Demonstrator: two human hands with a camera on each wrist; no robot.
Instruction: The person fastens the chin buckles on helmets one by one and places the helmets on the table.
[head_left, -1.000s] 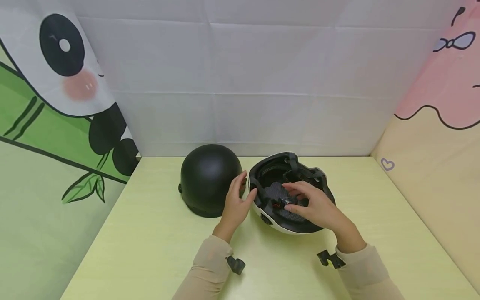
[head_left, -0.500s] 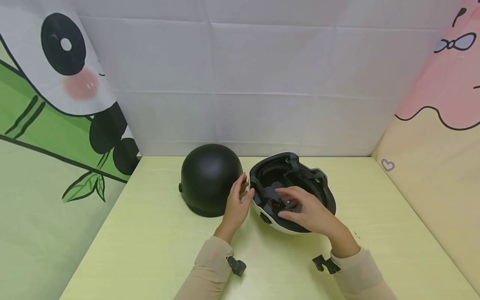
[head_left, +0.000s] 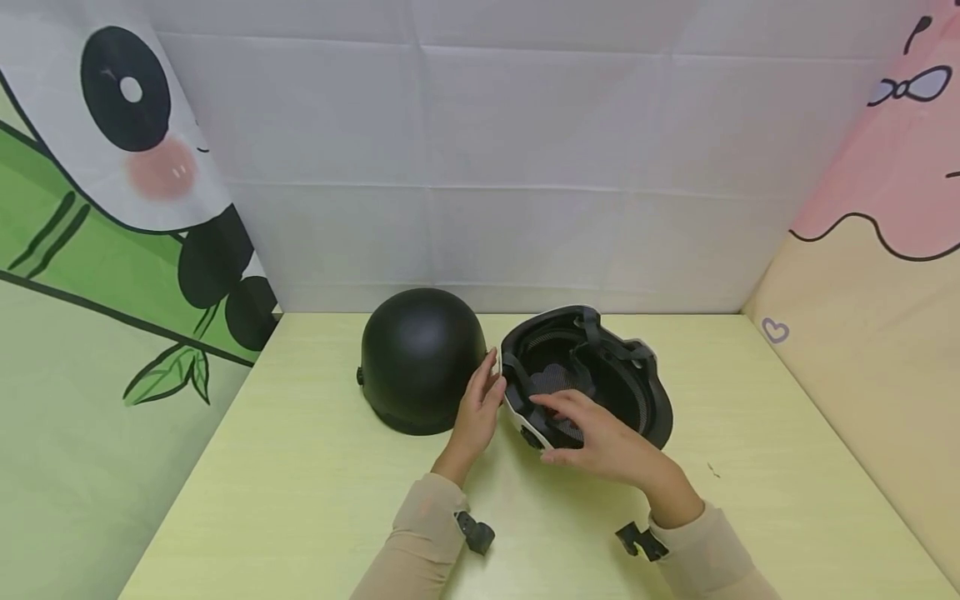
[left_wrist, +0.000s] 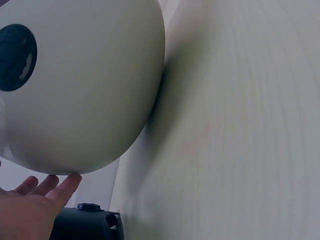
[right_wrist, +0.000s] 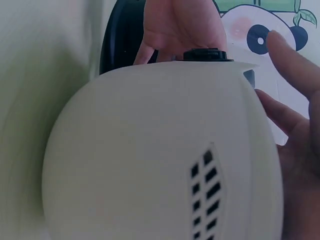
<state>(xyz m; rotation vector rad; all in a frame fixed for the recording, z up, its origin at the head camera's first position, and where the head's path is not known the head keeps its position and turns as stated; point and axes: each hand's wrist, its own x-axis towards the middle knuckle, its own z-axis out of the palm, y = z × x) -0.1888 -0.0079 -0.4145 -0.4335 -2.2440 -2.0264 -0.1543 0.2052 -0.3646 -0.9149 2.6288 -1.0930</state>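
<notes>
As the white helmet (head_left: 618, 387) lies crown-down on the bench (head_left: 300, 500), left hand (head_left: 476, 408), fingers extended, touches its shell, presumably steadying; right hand (head_left: 600, 440), fingers parted above near rim, grips nothing visible.

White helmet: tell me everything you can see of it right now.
The white helmet lies upside down on the pale table, right of the black helmet in the head view, opening upward. Its smooth shell looks like hard plastic, with a round black dial and a band of dark marks, perhaps vents. Inside are dark padding and black straps. The left hand appears to touch its side; the right hand is over its near edge, contact unclear.
</notes>
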